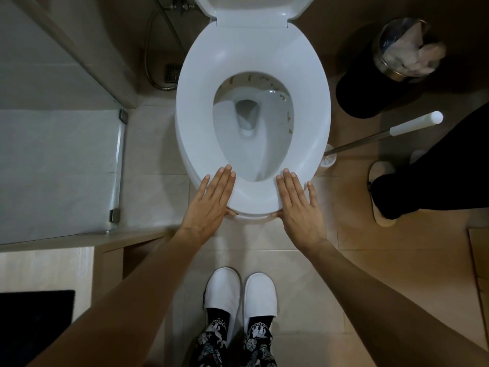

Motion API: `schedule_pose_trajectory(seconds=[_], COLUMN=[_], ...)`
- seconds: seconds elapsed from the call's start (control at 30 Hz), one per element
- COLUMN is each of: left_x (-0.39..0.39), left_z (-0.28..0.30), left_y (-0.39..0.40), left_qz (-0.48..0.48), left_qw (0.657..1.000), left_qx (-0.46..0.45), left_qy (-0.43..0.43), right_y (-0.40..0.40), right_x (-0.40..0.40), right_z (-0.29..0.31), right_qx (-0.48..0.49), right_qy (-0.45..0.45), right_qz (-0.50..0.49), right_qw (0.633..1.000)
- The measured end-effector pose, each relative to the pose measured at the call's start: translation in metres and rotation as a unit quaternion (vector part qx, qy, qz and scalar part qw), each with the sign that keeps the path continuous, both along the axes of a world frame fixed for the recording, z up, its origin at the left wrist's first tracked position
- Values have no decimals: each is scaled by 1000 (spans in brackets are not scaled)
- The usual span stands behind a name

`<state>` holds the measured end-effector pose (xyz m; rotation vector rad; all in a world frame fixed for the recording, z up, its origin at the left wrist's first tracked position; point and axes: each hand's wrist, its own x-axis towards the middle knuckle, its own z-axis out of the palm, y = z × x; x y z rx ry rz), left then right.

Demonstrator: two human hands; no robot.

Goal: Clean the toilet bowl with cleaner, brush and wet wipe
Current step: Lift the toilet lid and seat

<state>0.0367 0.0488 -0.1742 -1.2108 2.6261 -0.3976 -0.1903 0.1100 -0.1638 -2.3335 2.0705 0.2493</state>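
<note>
A white toilet stands below me with its seat (201, 83) down and its lid (251, 9) raised. The bowl (272, 115) holds water and shows brown stains under the rim on the right and far side. My left hand (211, 202) lies flat, fingers apart, at the seat's front left edge. At the front right edge my right hand (296, 205) lies the same way. Neither hand holds anything. A toilet brush (383, 133) with a metal shaft and white grip leans in its holder right of the bowl. No cleaner bottle or wet wipe shows.
A steel bin (407, 49) with crumpled tissue stands at the far right. Another person's dark-clothed leg and slipper (381, 186) are at the right. A glass shower partition (116, 165) and hose (150, 54) are on the left. My white slippers (240, 292) stand on the tiled floor.
</note>
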Motion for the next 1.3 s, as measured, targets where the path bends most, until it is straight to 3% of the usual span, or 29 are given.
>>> schedule_pose_trajectory(seconds=[0.13,0.27,0.47,0.63,0.77,0.9,1.3], left_x=[4,7,2,-15,-30,-46,-76], left_z=[19,66,169,262,326,368,410], left_y=[-4,-13,-54,-119,-176,-223,-315], left_qz=[-17,-37,-25,0,23,66,116], left_qw=[999,985,952,925,946,954,959], left_qx=[17,67,159,141,71,56,48], left_qy=[46,153,261,354,316,287,255], right_y=[2,-4,-49,-119,-183,-235,-337], right_x=[-4,-9,-19,-26,-28,-29,-37], right_z=[17,61,166,259,321,356,392], right_qx=[-27,-57,-93,-109,-128,-140,-129], right_qy=[-28,-69,-125,-214,-198,-210,-205], right_qz=[8,19,43,19,-19,-69,-141], right_qw=[999,996,987,971,972,965,960])
